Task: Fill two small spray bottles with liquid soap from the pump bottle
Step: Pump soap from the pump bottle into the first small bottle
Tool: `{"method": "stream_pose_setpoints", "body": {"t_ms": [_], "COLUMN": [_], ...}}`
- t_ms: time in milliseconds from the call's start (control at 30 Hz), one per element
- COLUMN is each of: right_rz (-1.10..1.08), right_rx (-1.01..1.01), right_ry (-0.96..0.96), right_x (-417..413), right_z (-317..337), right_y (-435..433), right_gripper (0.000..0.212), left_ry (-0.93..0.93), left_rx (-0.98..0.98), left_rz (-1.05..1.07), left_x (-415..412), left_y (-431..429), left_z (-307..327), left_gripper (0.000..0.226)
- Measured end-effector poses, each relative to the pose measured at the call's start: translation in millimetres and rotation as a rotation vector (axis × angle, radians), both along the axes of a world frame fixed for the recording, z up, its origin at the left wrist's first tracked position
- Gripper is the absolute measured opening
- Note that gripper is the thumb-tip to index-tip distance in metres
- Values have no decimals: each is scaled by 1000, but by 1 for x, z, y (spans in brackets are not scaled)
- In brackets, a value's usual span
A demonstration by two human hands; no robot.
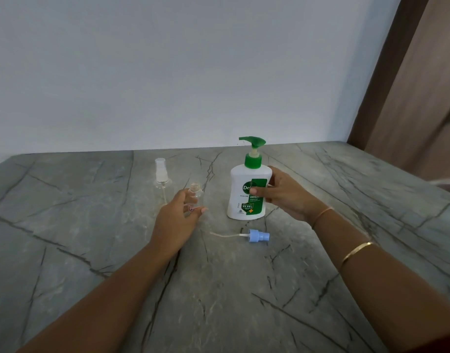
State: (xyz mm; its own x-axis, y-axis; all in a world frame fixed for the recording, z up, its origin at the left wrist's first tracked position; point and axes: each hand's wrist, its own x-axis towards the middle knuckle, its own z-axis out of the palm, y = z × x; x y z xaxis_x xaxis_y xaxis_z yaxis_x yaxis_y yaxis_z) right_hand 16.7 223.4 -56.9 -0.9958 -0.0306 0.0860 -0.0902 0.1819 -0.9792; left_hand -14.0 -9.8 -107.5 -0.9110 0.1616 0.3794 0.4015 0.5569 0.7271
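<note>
Spray bottles: two, small, clear. Pump bottle: one. Loose spray head: one.

Nearest: blue spray head point(259, 236) on its side on grey veined counter point(244, 289), dip tube trailing left.

Beyond: left hand point(176, 216) with fingers curled round open spray bottle point(195, 193), upright, neck bare.

Just right: white pump bottle point(248, 197), green pump, upright. Right hand point(282, 193) grips its right side, thumb across front.

Farthest: capped spray bottle point(162, 186), upright, no hand on it.
</note>
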Motion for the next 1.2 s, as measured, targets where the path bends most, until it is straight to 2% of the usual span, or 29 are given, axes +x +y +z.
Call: {"method": "stream_pose_setpoints", "body": {"t_ms": [267, 700, 800, 900, 967, 1067, 1200], "right_rz": [131, 181, 200, 131, -16, -268, -438], "right_rx": [-22, -58, -149, -262, -179, 113, 480], "right_ry": [-32, -29, -43, 79, 239, 471, 738], "right_x": [11, 22, 25, 25, 26, 31, 38], "right_z": [1, -2, 0, 10, 19, 34, 48], "right_y": [-5, -7, -9, -13, -18, -29, -44], "right_gripper": [46, 50, 57, 55, 52, 38, 22], "left_ry": [-15, 66, 89, 154, 195, 267, 340], "left_rx": [40, 18, 35, 62, 74, 76, 64], "left_rz": [-29, -42, -27, -6, 2, 8, 14], "left_x": [2, -3, -3, 0, 3, 7, 12], "left_y": [2, 5, 5, 5, 6, 8, 11], "left_z": [0, -5, -6, -5, -3, 2, 7], "left_gripper": [44, 42, 42, 41, 41, 41, 42]}}
